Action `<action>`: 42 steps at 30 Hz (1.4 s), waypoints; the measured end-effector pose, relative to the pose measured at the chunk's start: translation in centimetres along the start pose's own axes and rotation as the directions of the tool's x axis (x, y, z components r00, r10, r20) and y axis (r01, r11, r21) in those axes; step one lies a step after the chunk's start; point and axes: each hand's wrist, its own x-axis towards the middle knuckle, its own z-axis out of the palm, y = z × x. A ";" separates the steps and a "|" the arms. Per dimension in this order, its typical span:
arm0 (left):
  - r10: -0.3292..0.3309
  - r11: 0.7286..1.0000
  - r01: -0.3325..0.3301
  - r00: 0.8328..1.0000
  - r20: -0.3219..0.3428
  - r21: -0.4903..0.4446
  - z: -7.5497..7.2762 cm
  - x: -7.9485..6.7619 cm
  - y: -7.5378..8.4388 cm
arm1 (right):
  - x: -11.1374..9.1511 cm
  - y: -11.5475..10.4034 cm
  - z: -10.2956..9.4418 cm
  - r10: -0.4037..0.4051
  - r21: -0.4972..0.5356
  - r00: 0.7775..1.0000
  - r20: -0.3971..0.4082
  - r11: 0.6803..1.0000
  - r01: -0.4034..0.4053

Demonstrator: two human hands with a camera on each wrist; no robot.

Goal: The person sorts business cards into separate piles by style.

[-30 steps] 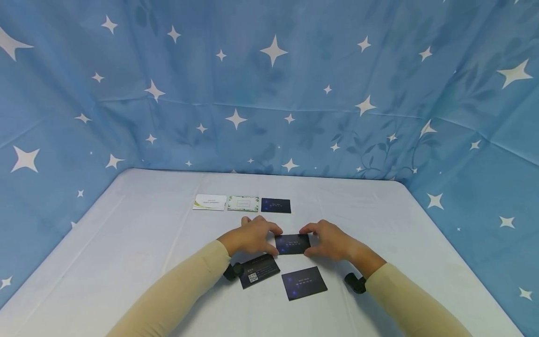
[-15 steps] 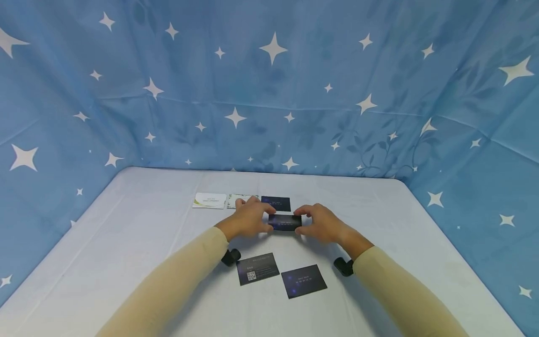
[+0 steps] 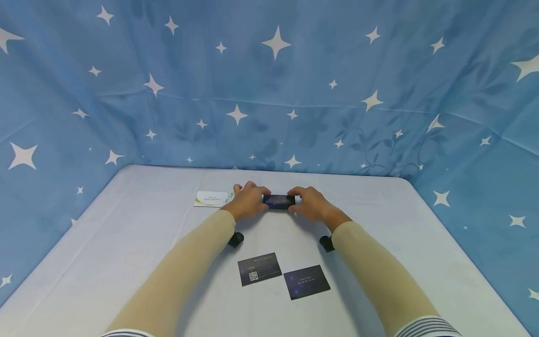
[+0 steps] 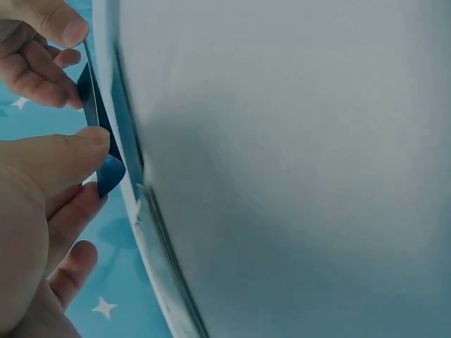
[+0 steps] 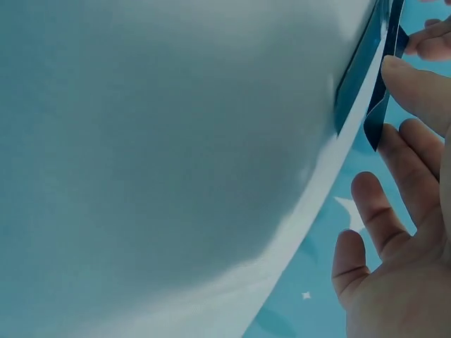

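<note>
A dark business card [image 3: 279,201] with tiny pale print is held at its two short ends, raised off the table in both wrist views. My left hand [image 3: 248,201] pinches its left end, and my right hand [image 3: 312,204] pinches the right. In the left wrist view, a corner of the held card [image 4: 110,172] curves between thumb and fingers. Beneath it lies another dark card [image 5: 358,74], seen in the right wrist view and covered in the head view. A white card with a green curve [image 3: 210,198] lies left of my hands; the leaf-bordered card [image 3: 230,196] is mostly hidden by my left hand.
Nearer the front lie two dark cards, one with a QR code [image 3: 259,269] and one with a blue-specked face [image 3: 306,282]. The white table [image 3: 139,224] ends at a blue star-patterned curtain [image 3: 269,117]. Small black devices sit at both wrists.
Both hands have lifted the dark card and carried it away from the front cards to the back row, over the dark card there. Those two front cards stay where they were.
</note>
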 end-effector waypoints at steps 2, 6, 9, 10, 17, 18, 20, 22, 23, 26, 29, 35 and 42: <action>0.000 1.000 0.000 1.000 0.006 -0.002 0.1 0.3 0.0 | 0.3 0.1 0.1 0.024 0.008 1.000 0.009 1.000 -0.024; -0.016 1.000 0.016 1.000 0.022 0.008 0.5 0.8 0.1 | 0.8 0.2 0.4 0.043 0.021 0.999 0.018 0.999 -0.043; -0.032 0.999 0.032 0.999 0.027 0.011 0.6 1.0 0.0 | 0.9 0.2 0.7 0.057 0.032 0.998 0.024 0.998 -0.058; -0.036 0.999 0.036 0.999 0.031 0.011 0.6 1.0 0.0 | 1.0 0.2 0.8 0.062 0.034 0.998 0.026 0.997 -0.063; -0.062 0.998 0.062 0.995 0.073 0.004 0.3 1.1 0.2 | 1.1 0.2 0.9 0.072 0.047 0.997 0.030 0.996 -0.074; -0.067 0.998 0.067 0.994 0.082 0.009 0.2 1.0 0.2 | 1.2 0.2 0.9 0.075 0.051 0.997 0.029 0.996 -0.076; -0.075 0.997 0.074 0.993 0.095 0.018 0.1 1.0 0.3 | 1.2 0.3 1.0 0.086 0.061 0.996 0.033 0.994 -0.088; -0.082 0.997 0.080 0.991 0.108 0.024 0.0 1.0 0.3 | 1.2 0.3 1.0 0.101 0.075 0.994 0.038 0.992 -0.103; -0.084 0.996 0.082 0.990 0.113 0.024 0.0 1.0 0.3 | 1.2 0.3 1.0 0.107 0.080 0.993 0.041 0.991 -0.110; -0.090 0.996 0.088 0.989 0.120 0.021 0.1 1.1 0.4 | 1.3 0.3 1.1 0.114 0.083 0.993 0.043 0.990 -0.117; -0.096 0.995 0.095 0.988 0.122 0.017 0.1 1.2 0.4 | 1.2 0.3 1.1 0.118 0.081 0.992 0.039 0.989 -0.121; -0.098 0.995 0.102 0.989 0.114 -0.023 -0.1 0.8 0.3 | 0.6 0.4 1.0 0.113 0.076 0.993 0.032 0.990 -0.116; -0.047 0.990 0.061 0.993 0.107 -0.130 -1.0 -1.4 -0.1 | -1.2 -0.5 0.9 0.023 0.173 0.999 0.038 0.984 -0.029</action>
